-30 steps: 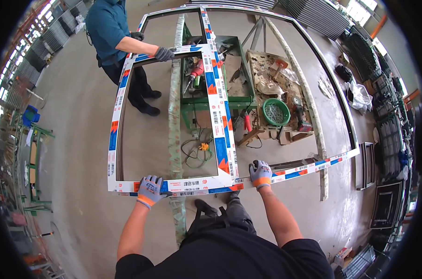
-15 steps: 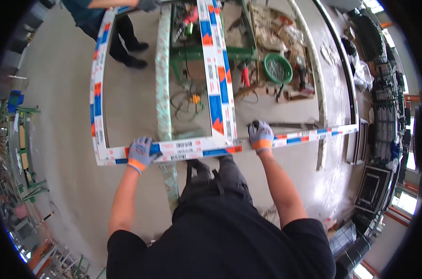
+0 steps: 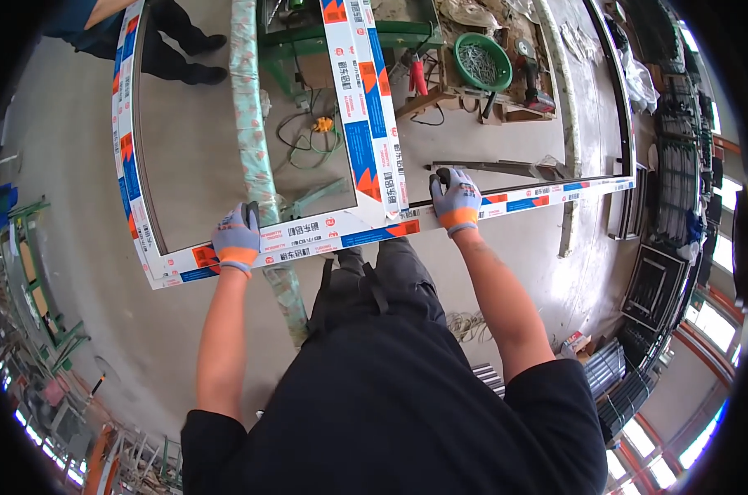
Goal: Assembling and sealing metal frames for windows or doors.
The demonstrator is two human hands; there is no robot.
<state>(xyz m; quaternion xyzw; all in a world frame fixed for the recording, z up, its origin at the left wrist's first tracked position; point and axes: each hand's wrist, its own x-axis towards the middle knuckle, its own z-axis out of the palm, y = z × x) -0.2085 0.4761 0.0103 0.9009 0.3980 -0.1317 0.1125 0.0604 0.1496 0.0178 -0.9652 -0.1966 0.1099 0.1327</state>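
Note:
A large window frame [image 3: 312, 246], wrapped in white, blue and orange film, lies across the stand in front of me. A film-wrapped upright bar [image 3: 365, 107] divides it. My left hand [image 3: 238, 238], in a grey and orange glove, is closed round the near bar close to the left corner. Farther right on the same bar, just past the divider, my right hand [image 3: 456, 200], gloved alike, is closed with its fingers over the far edge. The undersides of both grips are hidden.
A co-worker's legs [image 3: 180, 41] stand at the far left beside the frame. A padded rail [image 3: 247, 107] passes beneath it. Beyond the divider, a green basket [image 3: 483, 62] of small metal pieces and a cordless power tool [image 3: 529, 78] sit on a cluttered bench. Cables [image 3: 304, 140] lie on the floor.
The whole view has shifted, with the bench and co-worker higher in the picture. The frame's near bar now slants more, its right end higher. Both hands have stayed on that bar.

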